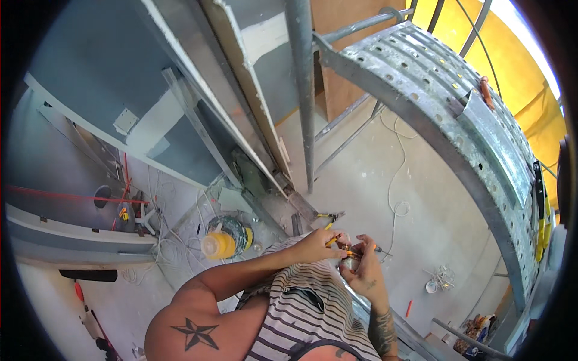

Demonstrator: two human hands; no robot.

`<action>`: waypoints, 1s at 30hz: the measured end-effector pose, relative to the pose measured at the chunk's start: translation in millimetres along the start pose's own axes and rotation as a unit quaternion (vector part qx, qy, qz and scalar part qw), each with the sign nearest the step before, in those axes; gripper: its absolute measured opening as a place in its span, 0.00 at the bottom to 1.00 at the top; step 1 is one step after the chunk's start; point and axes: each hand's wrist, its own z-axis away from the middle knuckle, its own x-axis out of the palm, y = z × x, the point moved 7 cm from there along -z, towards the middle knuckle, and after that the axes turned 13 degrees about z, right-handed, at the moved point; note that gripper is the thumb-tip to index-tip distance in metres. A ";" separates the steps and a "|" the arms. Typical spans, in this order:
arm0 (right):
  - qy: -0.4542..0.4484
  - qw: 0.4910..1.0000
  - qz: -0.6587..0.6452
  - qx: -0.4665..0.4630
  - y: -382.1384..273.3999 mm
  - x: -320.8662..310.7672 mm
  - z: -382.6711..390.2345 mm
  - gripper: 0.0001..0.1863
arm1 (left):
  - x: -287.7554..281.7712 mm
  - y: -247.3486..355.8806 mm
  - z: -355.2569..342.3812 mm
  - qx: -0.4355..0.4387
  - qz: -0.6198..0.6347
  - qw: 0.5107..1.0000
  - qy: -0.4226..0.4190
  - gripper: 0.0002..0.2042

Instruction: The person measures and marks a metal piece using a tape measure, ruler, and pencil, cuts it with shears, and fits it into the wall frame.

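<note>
My left hand is closed in front of my striped top, with a slim yellow handle between its fingers. The tool's working end is hidden by the fingers. Close to it, my right hand curls around a small roundish, shiny brownish thing with orange on it, whose kind I cannot make out. The fingertips of both hands meet at this thing. A thin tool with an orange part sticks out beyond the right fingers. Just past the left hand are dark-jawed pliers with yellow handles.
A curved, perforated metal scaffold deck arcs along the right, carrying a metal sheet and yellow-black tools. An upright pole stands ahead. Lower left are a yellow bucket and cables. White cable lies on the floor.
</note>
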 end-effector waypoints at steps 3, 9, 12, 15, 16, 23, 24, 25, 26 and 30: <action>0.016 0.989 0.145 -0.037 -17.9 -0.7 11.7 0.39 | 4.6 -6.3 6.3 -0.024 -0.017 0.998 -0.050 0.15; -0.045 0.964 0.241 0.099 29.3 41.3 77.4 0.28 | -44.1 -118.0 39.4 0.024 0.204 0.978 0.045 0.12; -0.063 0.977 0.141 0.145 68.9 66.3 119.3 0.25 | -104.3 -133.7 66.3 -0.101 0.272 0.950 0.114 0.10; -0.078 0.979 0.058 0.178 106.4 117.1 149.3 0.21 | -122.9 -174.7 112.2 -0.229 0.114 0.965 0.054 0.16; -0.109 0.968 0.011 0.227 120.2 138.9 162.1 0.20 | -124.2 -188.2 130.9 -0.258 0.030 0.965 0.037 0.23; 0.011 0.883 -0.304 0.357 139.4 180.6 238.2 0.10 | -110.5 -265.9 207.8 -0.293 -0.170 0.939 -0.061 0.32; 0.018 0.867 -0.361 0.343 134.0 184.3 244.8 0.09 | -108.8 -241.7 205.9 -0.313 -0.246 0.914 -0.079 0.28; 0.007 0.872 -0.344 0.347 123.7 185.4 241.7 0.08 | -108.7 -218.4 203.2 -0.229 -0.236 0.944 0.001 0.21; 0.005 0.873 -0.342 0.347 118.8 188.6 237.1 0.08 | -98.6 -208.0 204.8 -0.229 -0.234 0.945 0.003 0.21; -0.054 0.928 -0.238 0.283 110.7 205.7 212.7 0.06 | -42.1 -135.6 188.5 -0.076 -0.125 0.989 -0.001 0.18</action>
